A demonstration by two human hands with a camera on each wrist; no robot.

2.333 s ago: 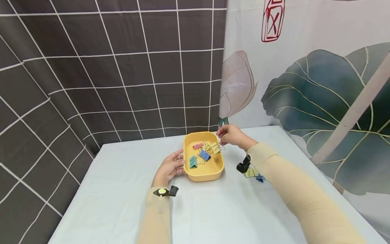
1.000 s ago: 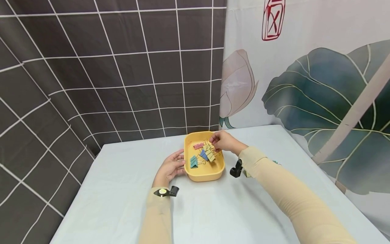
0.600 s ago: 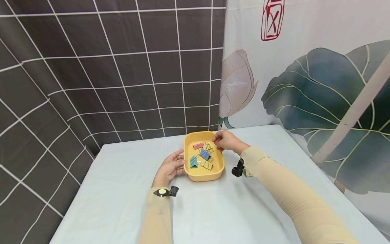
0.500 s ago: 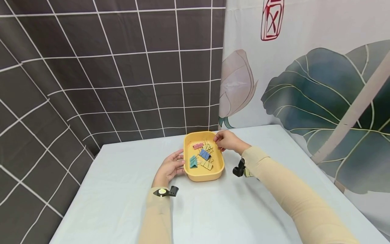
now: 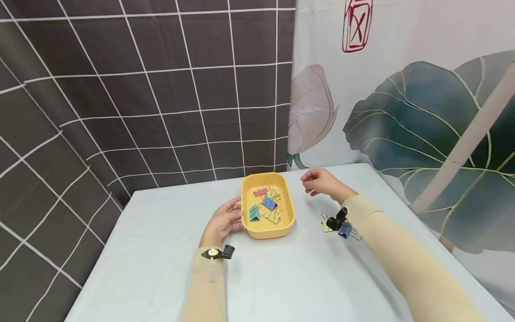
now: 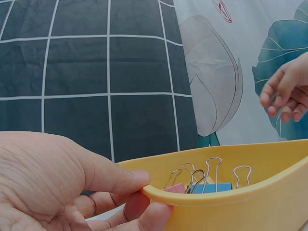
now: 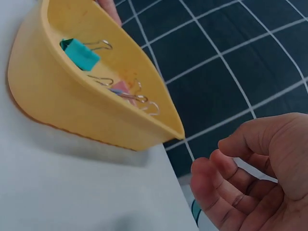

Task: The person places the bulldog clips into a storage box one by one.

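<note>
My left hand (image 5: 223, 221) grips the left rim of a yellow plastic tray (image 5: 268, 234), thumb on the edge and fingers outside, as the left wrist view shows. Inside the tray lie several binder clips: a pink clip (image 5: 260, 192), a blue clip (image 5: 269, 203), a teal clip (image 5: 254, 213) and a yellow clip (image 5: 272, 217). To the right of the tray hovers my right hand (image 5: 325, 183), fingers loosely bent with nothing in them. Below its wrist, a yellow-green binder clip (image 5: 327, 226) and another blue binder clip (image 5: 345, 230) lie on the table, partly hidden by the wrist camera.
A white cloth covers the table (image 5: 161, 264). Behind it hangs a dark gridded curtain (image 5: 181, 89), with a white lotus-print cloth (image 5: 322, 36) to the right. The tray stands towards the table's back edge.
The yellow binder clip that my right hand held over the tray now lies in it, released. My right hand has drawn back to the right, uncovering the table clips. My left hand stays put.
</note>
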